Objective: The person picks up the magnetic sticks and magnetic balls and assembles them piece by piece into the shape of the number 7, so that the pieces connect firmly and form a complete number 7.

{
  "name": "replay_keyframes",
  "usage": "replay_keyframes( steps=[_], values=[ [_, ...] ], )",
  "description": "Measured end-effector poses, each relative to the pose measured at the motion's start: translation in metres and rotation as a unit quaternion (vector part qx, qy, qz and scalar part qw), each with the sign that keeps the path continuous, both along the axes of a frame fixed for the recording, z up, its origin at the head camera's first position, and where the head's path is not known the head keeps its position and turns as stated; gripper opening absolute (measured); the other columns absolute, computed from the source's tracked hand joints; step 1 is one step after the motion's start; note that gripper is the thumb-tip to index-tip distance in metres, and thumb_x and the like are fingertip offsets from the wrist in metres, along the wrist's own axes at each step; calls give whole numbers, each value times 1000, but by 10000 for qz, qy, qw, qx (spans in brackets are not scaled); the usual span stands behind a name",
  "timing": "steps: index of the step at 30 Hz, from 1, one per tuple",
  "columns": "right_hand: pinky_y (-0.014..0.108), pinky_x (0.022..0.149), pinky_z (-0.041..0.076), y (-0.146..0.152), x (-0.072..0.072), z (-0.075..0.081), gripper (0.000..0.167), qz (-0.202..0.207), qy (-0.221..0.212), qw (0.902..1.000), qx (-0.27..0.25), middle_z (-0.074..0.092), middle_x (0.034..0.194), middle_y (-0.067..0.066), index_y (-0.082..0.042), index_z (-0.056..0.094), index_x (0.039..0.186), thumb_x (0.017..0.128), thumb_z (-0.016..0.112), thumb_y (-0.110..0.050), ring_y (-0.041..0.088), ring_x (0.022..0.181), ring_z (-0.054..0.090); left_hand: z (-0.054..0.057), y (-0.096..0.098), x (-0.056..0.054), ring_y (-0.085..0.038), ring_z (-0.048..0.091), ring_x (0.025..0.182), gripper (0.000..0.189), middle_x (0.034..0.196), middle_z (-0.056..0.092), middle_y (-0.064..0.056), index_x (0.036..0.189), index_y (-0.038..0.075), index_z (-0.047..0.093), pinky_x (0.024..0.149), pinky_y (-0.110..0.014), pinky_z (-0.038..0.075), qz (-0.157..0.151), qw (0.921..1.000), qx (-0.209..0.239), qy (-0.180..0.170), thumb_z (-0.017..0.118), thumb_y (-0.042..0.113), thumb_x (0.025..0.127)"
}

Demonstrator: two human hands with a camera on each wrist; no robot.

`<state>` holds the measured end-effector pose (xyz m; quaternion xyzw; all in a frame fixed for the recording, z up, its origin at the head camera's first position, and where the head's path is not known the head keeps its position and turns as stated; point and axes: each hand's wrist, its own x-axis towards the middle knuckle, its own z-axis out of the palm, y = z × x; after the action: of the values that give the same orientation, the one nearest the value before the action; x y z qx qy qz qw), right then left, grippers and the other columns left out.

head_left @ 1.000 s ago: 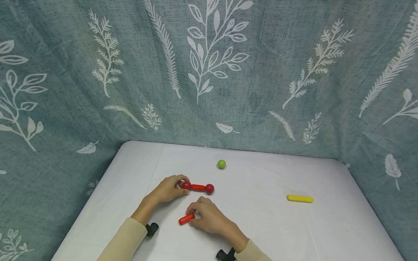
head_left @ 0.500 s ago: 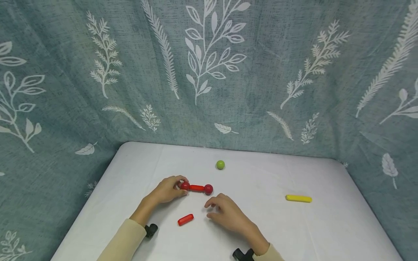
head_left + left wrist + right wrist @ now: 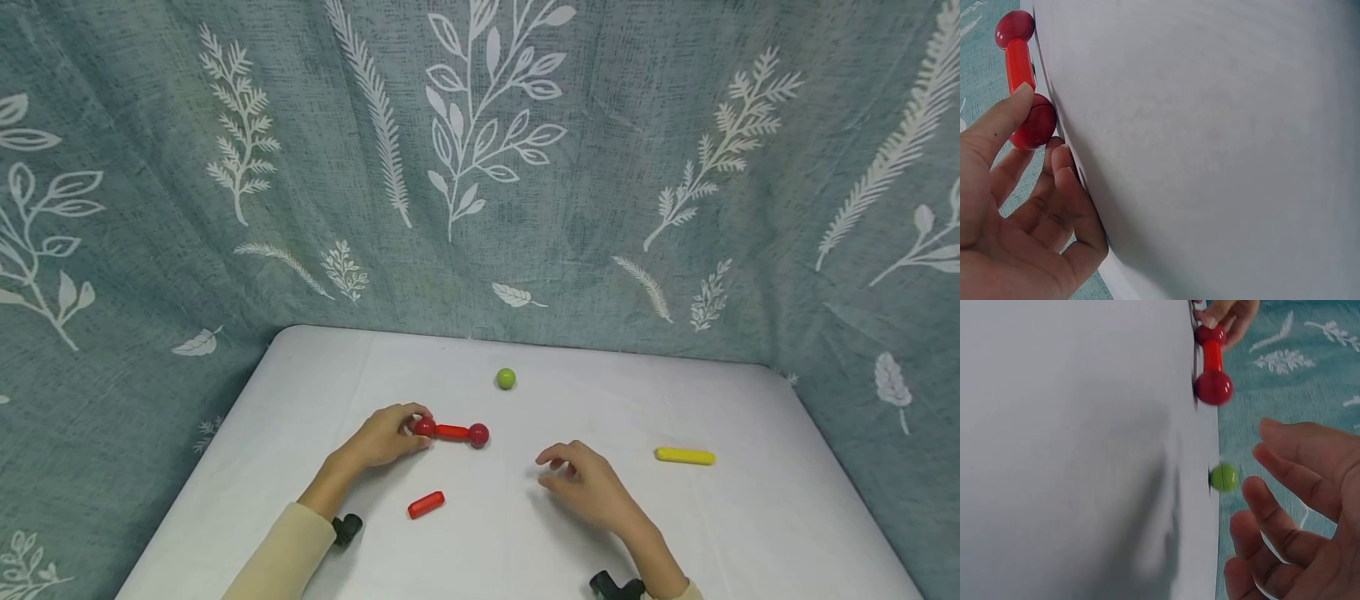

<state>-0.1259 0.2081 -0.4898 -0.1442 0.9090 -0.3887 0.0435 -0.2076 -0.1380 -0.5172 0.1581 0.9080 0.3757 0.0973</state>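
Observation:
My left hand (image 3: 386,436) pinches one red ball (image 3: 1036,122) between thumb and fingers. That ball is joined by a short orange-red stick (image 3: 452,432) to a second red ball (image 3: 478,435), so the piece looks like a small dumbbell lying across the table. To the right, my right hand (image 3: 588,486) hovers above the cloth with fingers loosely bent and nothing between them. A loose red stick (image 3: 426,505) lies nearer the front, between the two hands. The yellow stick (image 3: 685,456) rests to the right of my right hand.
A green ball (image 3: 506,378) sits toward the back of the white-covered table (image 3: 360,367). Behind the table hangs a teal curtain (image 3: 585,208) with white leaf prints. Each wrist wears a black camera mount (image 3: 347,529).
My right hand has let go of the loose red stick and moved right, away from it, toward the yellow stick. The left hand has stayed on the red ball.

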Motion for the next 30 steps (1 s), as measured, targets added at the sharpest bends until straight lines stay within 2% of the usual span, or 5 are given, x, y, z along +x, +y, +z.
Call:
replay_keyframes(
  steps=[9, 20, 30],
  values=[
    [32, 73, 48, 51, 4, -3, 23, -571, 78, 9982, 153, 63, 99, -3, -17, 72, 111, 89, 78, -18, 16, 87, 55, 2, 0, 1, -17, 52, 75, 31, 90, 60, 0, 115, 19, 68, 63, -33, 45, 0, 10000, 2, -17, 80, 17, 86],
    [32, 68, 48, 108, 10, 3, 26, -1049, 264, 9929, 504, 66, 104, 6, -12, 71, 114, 91, 76, -23, 18, 86, 58, 2, -1, -1, -15, 52, 75, 32, 90, 60, 1, 116, 19, 68, 63, -31, 44, -32, 9999, -114, 32, 80, 19, 86],
    [36, 66, 46, 153, 11, 0, 32, -1477, 177, 9848, 895, 65, 108, 14, -8, 68, 121, 94, 73, -25, 22, 86, 58, 2, -1, -1, -15, 52, 74, 33, 91, 60, 1, 117, 18, 67, 63, -32, 44, -76, 9999, -88, 52, 81, 20, 86]
  ],
)
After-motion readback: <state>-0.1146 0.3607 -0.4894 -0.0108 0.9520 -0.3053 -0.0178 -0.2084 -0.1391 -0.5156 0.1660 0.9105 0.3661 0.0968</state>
